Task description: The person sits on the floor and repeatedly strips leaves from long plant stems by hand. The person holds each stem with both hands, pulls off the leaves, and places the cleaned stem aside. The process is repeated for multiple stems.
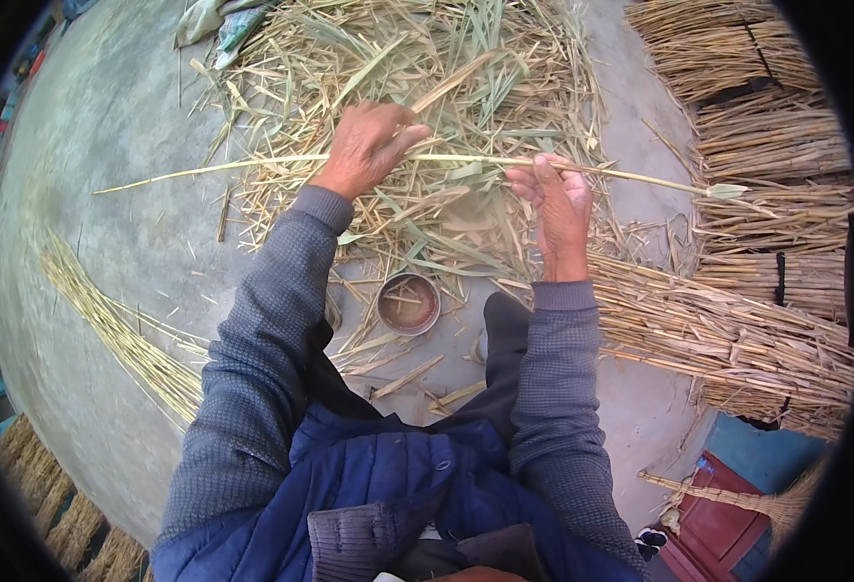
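Observation:
One long, thin pale-green stalk [471, 158] runs nearly level across the view, above a heap of stripped leaves. My left hand [369, 145] is closed around its middle, the back of the hand upward and the fingertips partly hidden. A dry, tan leaf strip [454, 83] slants up and to the right from beside that hand; whether the hand grips it too, I cannot tell. Farther right, my right hand [558, 204] pinches the same stalk between thumb and fingers, palm partly turned up. The stalk's right end carries a small pale leafy tip [726, 191].
Loose leaves and husks [505, 107] cover the floor ahead. A round metal tin [409, 304] sits between my feet. Dry stalks [718, 330] lie at right, near tied bundles [767, 136]. Thin green stalks [121, 325] lie at left. A broom-like bundle [738, 500] is lower right.

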A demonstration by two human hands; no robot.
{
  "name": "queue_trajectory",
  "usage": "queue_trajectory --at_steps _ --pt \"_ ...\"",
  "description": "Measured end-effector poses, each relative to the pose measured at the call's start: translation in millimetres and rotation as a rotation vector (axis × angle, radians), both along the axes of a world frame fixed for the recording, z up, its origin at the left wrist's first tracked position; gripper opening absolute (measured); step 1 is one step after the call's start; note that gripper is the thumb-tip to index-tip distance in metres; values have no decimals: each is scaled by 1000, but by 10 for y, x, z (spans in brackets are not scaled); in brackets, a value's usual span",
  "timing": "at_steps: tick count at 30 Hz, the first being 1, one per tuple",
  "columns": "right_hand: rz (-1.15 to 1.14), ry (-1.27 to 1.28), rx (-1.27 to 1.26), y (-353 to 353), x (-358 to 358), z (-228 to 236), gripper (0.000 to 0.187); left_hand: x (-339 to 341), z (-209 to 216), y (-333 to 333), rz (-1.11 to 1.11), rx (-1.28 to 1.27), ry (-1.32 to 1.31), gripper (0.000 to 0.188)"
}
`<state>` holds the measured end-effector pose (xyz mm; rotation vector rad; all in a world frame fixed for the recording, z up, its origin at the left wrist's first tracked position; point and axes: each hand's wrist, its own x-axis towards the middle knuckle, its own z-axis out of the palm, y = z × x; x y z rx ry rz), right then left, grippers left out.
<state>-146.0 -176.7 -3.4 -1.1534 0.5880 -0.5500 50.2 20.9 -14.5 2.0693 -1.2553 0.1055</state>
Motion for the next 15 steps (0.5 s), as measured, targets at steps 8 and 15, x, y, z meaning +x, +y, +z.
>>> queue_trajectory --at_steps 8,15 --pt "-18 -81 116 80 55 42 23 -217 259 -30 -147 42 90 21" --pt "-45 -96 50 -47 -17 75 29 33 360 211 -114 80 196 24"
